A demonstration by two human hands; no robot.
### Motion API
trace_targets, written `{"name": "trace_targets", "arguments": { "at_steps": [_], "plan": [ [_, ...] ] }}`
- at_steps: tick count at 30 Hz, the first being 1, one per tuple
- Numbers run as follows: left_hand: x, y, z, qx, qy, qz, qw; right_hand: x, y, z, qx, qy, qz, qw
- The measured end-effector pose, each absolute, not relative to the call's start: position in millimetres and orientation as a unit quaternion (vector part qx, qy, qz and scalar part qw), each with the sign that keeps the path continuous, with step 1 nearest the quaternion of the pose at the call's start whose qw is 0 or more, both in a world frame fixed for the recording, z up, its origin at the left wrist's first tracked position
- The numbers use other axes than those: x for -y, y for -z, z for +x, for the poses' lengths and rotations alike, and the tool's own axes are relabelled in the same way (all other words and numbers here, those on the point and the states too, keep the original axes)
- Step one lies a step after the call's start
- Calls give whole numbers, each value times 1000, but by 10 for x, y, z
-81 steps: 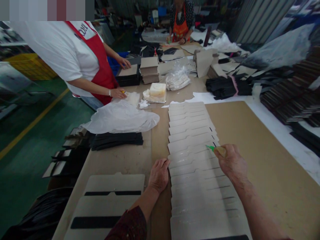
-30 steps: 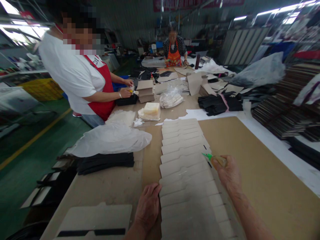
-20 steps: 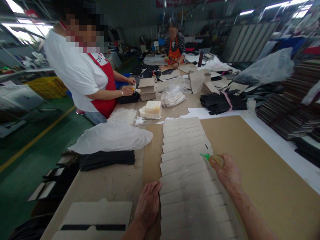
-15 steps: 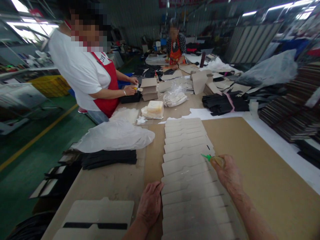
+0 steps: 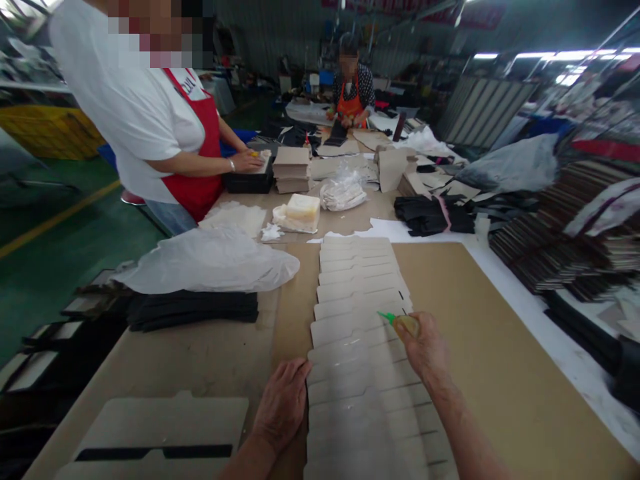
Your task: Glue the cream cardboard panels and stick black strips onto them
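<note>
A long row of overlapping grey cardboard pieces (image 5: 350, 333) runs away from me down the table. My right hand (image 5: 427, 347) is closed around a yellowish glue bottle (image 5: 407, 327) with a green nozzle, whose tip sits just over one piece, right of the row's middle. Wet, shiny spots show on some nearer pieces. My left hand (image 5: 285, 400) lies at the row's left edge, fingers extended and touching the card, holding nothing. To its left are separate grey cardboard panels (image 5: 165, 420), one crossed by a black strip.
Black strips (image 5: 195, 310) lie under a translucent plastic bag (image 5: 215, 260) at left. Beyond are a yellowish block (image 5: 303, 212) and a cardboard stack (image 5: 291, 167). A co-worker in a red apron (image 5: 197, 147) stands at left, another person (image 5: 353, 93) farther back. Stacked dark boards (image 5: 550, 240) stand right.
The glue bottle's nozzle has moved left across the card, with my right hand. My left hand stays at the row's edge. The view has shifted, and the near co-worker's hand has moved over the black box.
</note>
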State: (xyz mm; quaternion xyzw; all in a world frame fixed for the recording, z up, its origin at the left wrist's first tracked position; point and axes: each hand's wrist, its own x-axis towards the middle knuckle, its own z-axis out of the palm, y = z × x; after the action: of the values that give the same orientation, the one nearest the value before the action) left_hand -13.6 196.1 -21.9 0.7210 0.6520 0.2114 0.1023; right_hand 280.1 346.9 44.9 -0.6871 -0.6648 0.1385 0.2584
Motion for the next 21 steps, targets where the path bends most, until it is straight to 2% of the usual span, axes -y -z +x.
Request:
{"name": "trace_targets", "arguments": {
  "at_steps": [5, 21],
  "plan": [
    [-1960, 163, -114, -654, -209, 717, 120, -3508, -479, 2855, 652, -109, -706, 254],
    [-1953, 102, -82, -660, -212, 706, 147, -3292, -484, 2442, 676, -195, -666, 247]
  ]
}}
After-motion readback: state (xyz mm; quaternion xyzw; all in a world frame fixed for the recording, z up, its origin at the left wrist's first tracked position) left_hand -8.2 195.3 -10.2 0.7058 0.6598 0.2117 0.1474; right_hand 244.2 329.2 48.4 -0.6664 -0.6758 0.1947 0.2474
